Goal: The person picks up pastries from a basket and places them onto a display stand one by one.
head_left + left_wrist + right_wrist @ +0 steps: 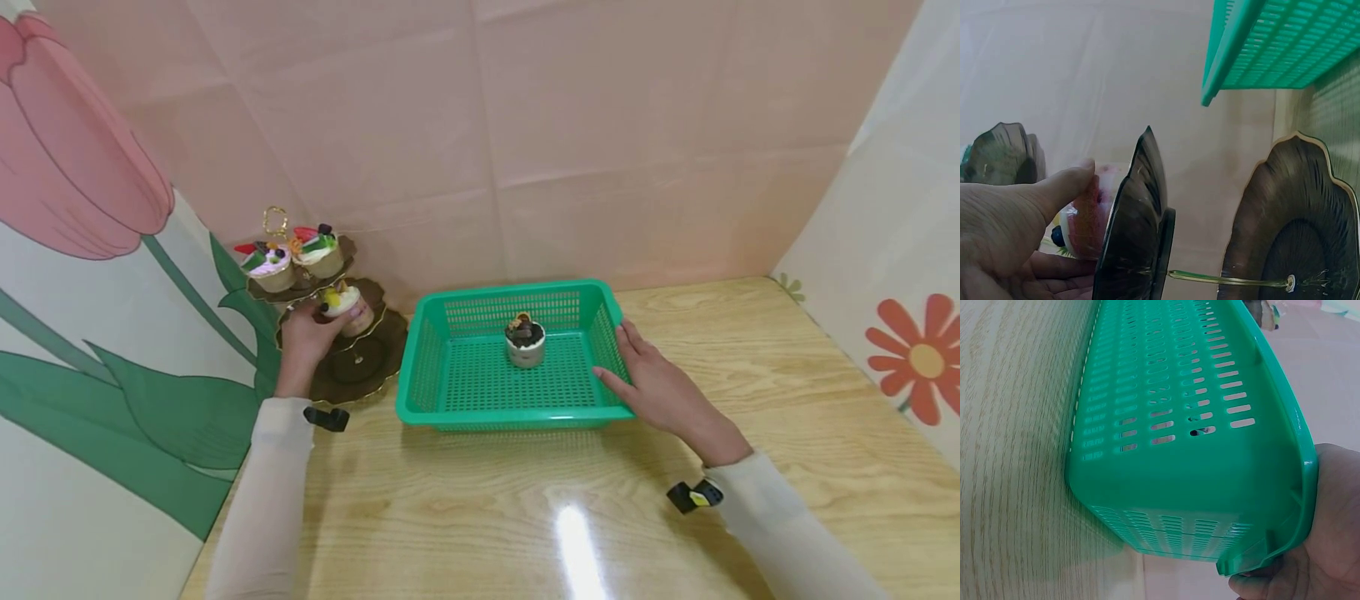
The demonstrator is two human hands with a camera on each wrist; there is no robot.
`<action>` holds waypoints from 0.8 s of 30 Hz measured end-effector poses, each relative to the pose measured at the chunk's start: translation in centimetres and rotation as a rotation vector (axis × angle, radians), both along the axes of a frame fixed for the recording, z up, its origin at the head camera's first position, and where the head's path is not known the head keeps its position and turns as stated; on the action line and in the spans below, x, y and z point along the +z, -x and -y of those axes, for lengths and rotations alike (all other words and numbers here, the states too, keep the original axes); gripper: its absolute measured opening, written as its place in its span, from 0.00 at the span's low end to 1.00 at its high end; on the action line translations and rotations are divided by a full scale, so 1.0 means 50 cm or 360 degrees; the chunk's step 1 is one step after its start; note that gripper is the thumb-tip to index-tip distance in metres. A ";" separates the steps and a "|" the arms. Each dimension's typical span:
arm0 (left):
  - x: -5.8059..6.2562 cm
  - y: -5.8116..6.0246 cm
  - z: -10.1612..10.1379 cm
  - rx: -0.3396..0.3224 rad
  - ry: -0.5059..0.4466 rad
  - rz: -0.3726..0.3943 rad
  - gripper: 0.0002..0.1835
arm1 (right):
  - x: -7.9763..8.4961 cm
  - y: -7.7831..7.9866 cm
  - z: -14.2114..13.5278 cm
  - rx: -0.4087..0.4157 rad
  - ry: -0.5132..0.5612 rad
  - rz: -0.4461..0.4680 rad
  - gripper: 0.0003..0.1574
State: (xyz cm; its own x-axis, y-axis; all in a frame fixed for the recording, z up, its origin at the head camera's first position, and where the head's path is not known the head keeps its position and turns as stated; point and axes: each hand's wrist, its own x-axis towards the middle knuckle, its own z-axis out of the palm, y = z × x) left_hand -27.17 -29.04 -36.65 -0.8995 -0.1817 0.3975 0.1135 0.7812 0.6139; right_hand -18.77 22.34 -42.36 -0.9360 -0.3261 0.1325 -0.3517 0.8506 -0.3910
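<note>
My left hand reaches to the middle tier of a dark, gold-edged dessert stand. Its thumb and fingers hold a dessert cup with a cream top and yellow fruit. In the left wrist view the cup's pink and brown side shows between thumb and fingers, right at the tier plate. My right hand grips the right rim of a green plastic basket, thumb over the inner side. A chocolate-topped dessert cup stands upright inside the basket.
Two fruit-topped dessert cups, one with purple cream and one with white cream, stand on the top tier under a gold ring handle. Stand and basket are on a wooden table, before a pink backdrop.
</note>
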 end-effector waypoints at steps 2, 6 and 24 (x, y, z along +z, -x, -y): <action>0.003 -0.003 0.001 -0.0016 0.0006 -0.0007 0.26 | 0.001 0.000 0.000 0.0000 0.0002 0.0006 0.56; 0.008 -0.013 0.006 -0.0051 0.0001 -0.0014 0.24 | 0.001 0.000 0.000 -0.0005 0.0005 0.0011 0.56; 0.062 -0.106 -0.013 -0.0158 0.0098 0.0126 0.25 | -0.002 0.000 -0.001 -0.0003 0.0013 0.0010 0.56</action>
